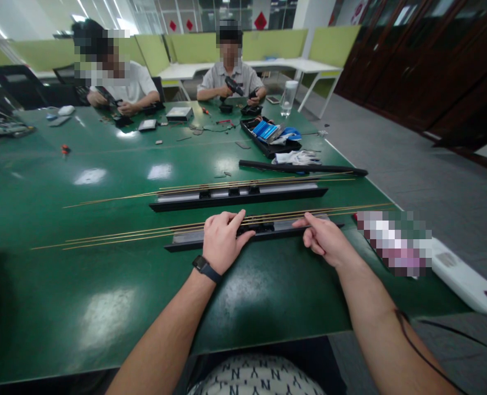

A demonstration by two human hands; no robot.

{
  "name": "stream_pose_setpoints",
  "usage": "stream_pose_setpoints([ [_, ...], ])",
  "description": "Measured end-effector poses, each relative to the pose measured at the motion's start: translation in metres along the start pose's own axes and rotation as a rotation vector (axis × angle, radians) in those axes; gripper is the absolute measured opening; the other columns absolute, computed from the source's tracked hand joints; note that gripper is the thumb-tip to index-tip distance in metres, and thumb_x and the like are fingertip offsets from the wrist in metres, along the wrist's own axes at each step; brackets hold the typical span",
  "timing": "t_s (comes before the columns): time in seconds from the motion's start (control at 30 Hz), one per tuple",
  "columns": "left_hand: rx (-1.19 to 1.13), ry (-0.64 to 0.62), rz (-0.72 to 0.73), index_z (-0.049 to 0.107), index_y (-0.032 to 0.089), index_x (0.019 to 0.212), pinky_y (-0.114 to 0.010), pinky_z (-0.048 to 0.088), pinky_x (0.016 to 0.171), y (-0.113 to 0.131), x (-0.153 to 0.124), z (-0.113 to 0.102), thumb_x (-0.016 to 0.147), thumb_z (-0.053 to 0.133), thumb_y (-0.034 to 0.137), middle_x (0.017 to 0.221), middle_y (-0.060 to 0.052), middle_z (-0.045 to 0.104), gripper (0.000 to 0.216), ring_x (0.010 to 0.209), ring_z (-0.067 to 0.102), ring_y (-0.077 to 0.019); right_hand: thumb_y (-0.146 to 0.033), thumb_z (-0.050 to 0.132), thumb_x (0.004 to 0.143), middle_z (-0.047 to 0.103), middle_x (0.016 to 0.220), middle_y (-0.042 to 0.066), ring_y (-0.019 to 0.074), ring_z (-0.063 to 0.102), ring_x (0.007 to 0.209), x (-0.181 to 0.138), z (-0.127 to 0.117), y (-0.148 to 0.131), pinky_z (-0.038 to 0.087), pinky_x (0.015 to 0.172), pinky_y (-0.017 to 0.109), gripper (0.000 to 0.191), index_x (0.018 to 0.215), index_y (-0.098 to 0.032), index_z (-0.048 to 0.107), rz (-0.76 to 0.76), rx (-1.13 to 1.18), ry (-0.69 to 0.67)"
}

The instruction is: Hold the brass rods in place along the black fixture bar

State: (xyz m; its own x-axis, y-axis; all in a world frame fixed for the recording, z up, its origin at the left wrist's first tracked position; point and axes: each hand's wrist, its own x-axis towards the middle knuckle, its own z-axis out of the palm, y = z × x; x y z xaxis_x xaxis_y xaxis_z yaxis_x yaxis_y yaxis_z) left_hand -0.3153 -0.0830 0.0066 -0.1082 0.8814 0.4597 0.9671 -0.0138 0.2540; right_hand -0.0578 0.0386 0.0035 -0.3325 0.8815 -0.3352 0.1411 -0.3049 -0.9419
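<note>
My left hand (224, 238), with a dark watch (206, 267) on its wrist, lies across a long black metal channel (185, 237). Its fingers reach over the far side and the thumb is on the near side; some fingertips are hidden. Thin brass-coloured rods (132, 235) run lengthwise above the channel and pass by the fingers. Toward the channel's right end, my right hand (323, 237) has fingers apart, some extended at the rods and others curled, with no object visible in its grasp. Small black parts (263, 226) sit inside the channel between the hands.
A second channel (239, 198) with rods lies just beyond. Farther back are a black bar (301, 167), gloves (296, 157) and a black tray (263, 141). A white device (465, 280) stands at right. Two people work across the green table (119, 318); one holds a drill (234, 86).
</note>
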Motion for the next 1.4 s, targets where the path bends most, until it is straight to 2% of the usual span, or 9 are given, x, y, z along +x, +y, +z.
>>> stream_pose_setpoints([
  [0.23, 0.058, -0.097, -0.035, 0.066, 0.033, 0.130, -0.045, 0.040, 0.100, 0.006, 0.006, -0.005, 0.094, 0.066, 0.050, 0.117, -0.009, 0.064, 0.040, 0.114, 0.060, -0.0256, -0.052, 0.052, 0.098, 0.059, 0.044, 0.004, 0.0068, 0.029, 0.025, 0.001, 0.001, -0.001, 0.013, 0.030, 0.019, 0.047, 0.100, -0.009, 0.072, 0.019, 0.005, 0.005],
  [0.57, 0.074, -0.187, -0.049, 0.066, 0.032, 0.128, -0.043, 0.043, 0.094, 0.009, 0.015, -0.011, 0.091, 0.069, 0.050, 0.111, -0.008, 0.061, 0.041, 0.107, 0.058, -0.0264, -0.051, 0.052, 0.098, 0.060, 0.046, 0.005, 0.0067, 0.030, 0.025, 0.000, 0.000, 0.000, 0.012, 0.030, 0.019, 0.047, 0.102, -0.009, 0.071, 0.003, 0.015, -0.003],
  [1.17, 0.081, -0.094, -0.013, 0.067, 0.034, 0.126, -0.045, 0.042, 0.097, 0.005, 0.010, -0.003, 0.091, 0.068, 0.052, 0.112, -0.009, 0.062, 0.040, 0.108, 0.058, -0.0281, -0.047, 0.055, 0.097, 0.059, 0.045, 0.003, 0.0070, 0.030, 0.024, -0.001, 0.003, -0.002, 0.014, 0.029, 0.019, 0.041, 0.102, -0.009, 0.071, 0.007, 0.075, 0.022],
  [1.4, 0.029, -0.032, 0.025, 0.059, 0.026, 0.139, -0.045, 0.042, 0.101, 0.003, 0.003, -0.002, 0.091, 0.069, 0.049, 0.119, -0.010, 0.065, 0.054, 0.112, 0.060, -0.0275, -0.051, 0.058, 0.094, 0.058, 0.044, 0.003, 0.0069, 0.029, 0.024, -0.002, 0.002, -0.002, 0.013, 0.030, 0.020, 0.044, 0.102, -0.009, 0.071, 0.013, 0.079, 0.019],
])
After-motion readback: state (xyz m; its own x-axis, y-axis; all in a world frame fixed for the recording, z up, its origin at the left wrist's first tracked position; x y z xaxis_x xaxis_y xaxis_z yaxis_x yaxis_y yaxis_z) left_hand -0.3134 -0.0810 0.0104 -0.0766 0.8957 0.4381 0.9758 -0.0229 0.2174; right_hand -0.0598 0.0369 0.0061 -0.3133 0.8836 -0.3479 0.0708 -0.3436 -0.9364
